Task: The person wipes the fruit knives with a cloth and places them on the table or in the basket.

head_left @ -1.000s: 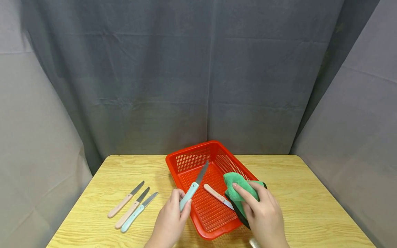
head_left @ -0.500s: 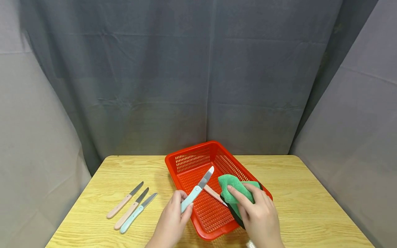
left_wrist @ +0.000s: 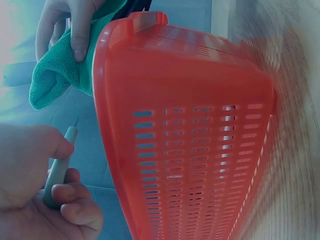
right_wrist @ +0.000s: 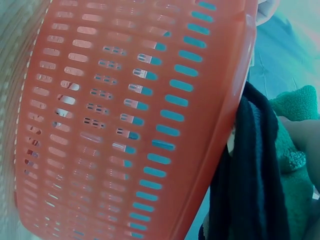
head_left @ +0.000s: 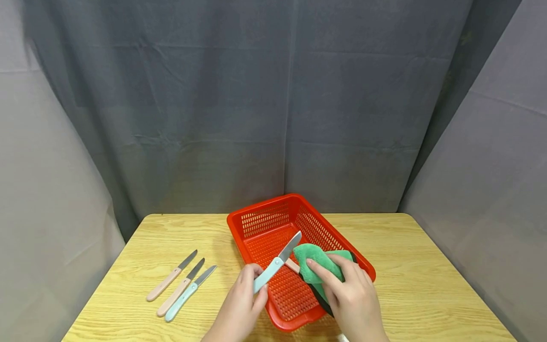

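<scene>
My left hand (head_left: 241, 301) grips the pale blue handle of a knife (head_left: 269, 274), its blade slanting up and to the right above the basket. In the left wrist view the thumb and curled fingers close round that handle (left_wrist: 59, 172). My right hand (head_left: 353, 297) pinches a folded green cloth (head_left: 316, 261) with black edging, close to the blade's right side. Below them stands a red plastic basket (head_left: 279, 323) with slotted walls. A pink-handled knife (head_left: 292, 266) lies inside it, partly hidden by the held knife and the cloth.
Left of the basket, two pink-handled knives (head_left: 164, 285) (head_left: 175, 298) and a blue-handled knife (head_left: 181, 301) lie side by side on the wooden table (head_left: 427, 285). A small whitish object (head_left: 343, 337) shows at the bottom edge by the right wrist. Grey curtains (head_left: 213, 118) enclose the table.
The right hand and cloth have moved left, nearer the held knife. The left hand has shifted slightly right, and the knife's blade has turned to show its bright flat side and leans further right.
</scene>
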Motion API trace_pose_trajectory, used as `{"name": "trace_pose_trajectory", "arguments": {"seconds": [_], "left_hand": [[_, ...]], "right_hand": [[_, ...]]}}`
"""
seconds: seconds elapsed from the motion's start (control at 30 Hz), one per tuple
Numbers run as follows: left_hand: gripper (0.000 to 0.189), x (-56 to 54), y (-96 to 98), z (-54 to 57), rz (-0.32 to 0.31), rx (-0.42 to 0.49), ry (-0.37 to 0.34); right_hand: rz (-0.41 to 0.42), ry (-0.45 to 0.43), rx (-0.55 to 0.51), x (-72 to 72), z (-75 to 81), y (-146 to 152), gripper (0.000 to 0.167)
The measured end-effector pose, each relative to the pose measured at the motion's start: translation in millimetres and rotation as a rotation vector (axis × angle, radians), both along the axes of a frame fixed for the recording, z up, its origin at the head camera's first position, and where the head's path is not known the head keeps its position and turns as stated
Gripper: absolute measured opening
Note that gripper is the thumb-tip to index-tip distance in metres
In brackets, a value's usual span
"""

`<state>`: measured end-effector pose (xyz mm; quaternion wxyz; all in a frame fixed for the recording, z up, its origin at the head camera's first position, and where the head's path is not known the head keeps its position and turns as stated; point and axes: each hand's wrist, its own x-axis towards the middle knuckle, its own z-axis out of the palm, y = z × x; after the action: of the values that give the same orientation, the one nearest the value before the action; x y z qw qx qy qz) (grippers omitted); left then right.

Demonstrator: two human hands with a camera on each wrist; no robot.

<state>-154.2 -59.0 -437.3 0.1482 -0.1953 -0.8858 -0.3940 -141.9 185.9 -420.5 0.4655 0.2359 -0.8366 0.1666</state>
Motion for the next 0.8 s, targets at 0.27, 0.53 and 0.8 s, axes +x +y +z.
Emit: {"name": "trace_pose_trajectory", "arguments": {"seconds": [0.27, 0.53, 0.8], "left_hand": [[0.026, 2.1, 0.5, 1.0, 0.007, -0.024, 0.066], [0.025, 3.7, 1.0, 1.5, -0.029, -0.007, 0.083], [0.027, 4.8, 1.5, 1.2, -0.044, 0.016, 0.16]], "right_hand": [[0.011, -0.029, 0.031, 0.4, 0.6, -1.9, 0.042], [0.006, -0.037, 0.041, 0.3, 0.2, -2.5, 0.041], [-0.01, -0.078, 0.038, 0.0, -0.2, -1.1, 0.043]]}}
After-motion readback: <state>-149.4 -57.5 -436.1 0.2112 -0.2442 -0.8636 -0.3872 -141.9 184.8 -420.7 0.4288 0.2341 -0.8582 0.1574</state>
